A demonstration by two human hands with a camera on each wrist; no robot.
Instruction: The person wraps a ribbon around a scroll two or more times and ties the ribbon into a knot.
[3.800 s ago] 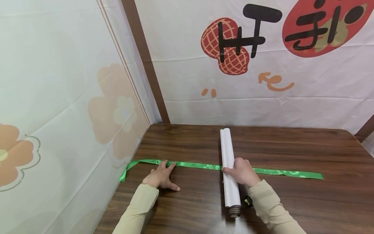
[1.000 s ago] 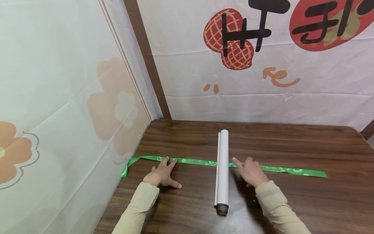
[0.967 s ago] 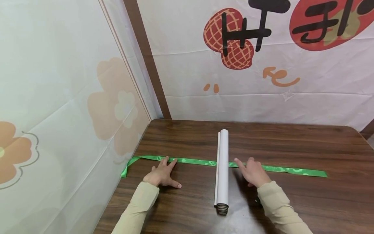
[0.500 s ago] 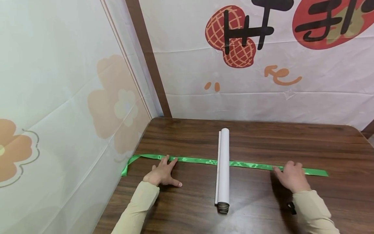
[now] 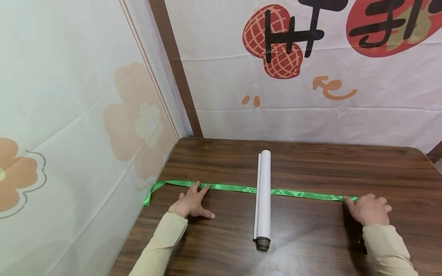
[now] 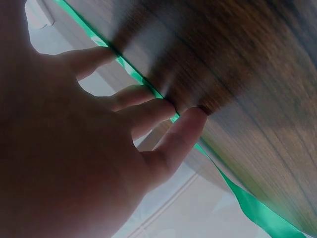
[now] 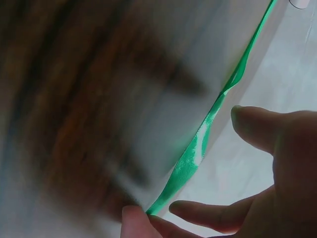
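A long green ribbon (image 5: 300, 194) with a pale pattern runs left to right across the brown table. My left hand (image 5: 191, 204) rests with spread fingers on its left part; in the left wrist view the fingertips (image 6: 166, 105) touch the ribbon and wood. A white roll (image 5: 265, 191) with a dark striped end lies crosswise over the ribbon's middle. My right hand (image 5: 372, 210) is over the ribbon's right end. In the right wrist view its thumb stands apart from the ribbon (image 7: 185, 166), while lower fingers (image 7: 198, 213) are beside its end, not curled round it.
The wood-grain table (image 5: 310, 161) meets a printed white cloth wall (image 5: 221, 84) at the back and another cloth (image 5: 79, 126) at the left. The ribbon's left tail (image 5: 147, 197) bends toward the table's left edge. A small dark object (image 5: 362, 245) shows beside the right sleeve.
My right hand has let go of the white roll and moved right along the ribbon to its right end. The roll now lies a little further left. My left hand has stayed in place.
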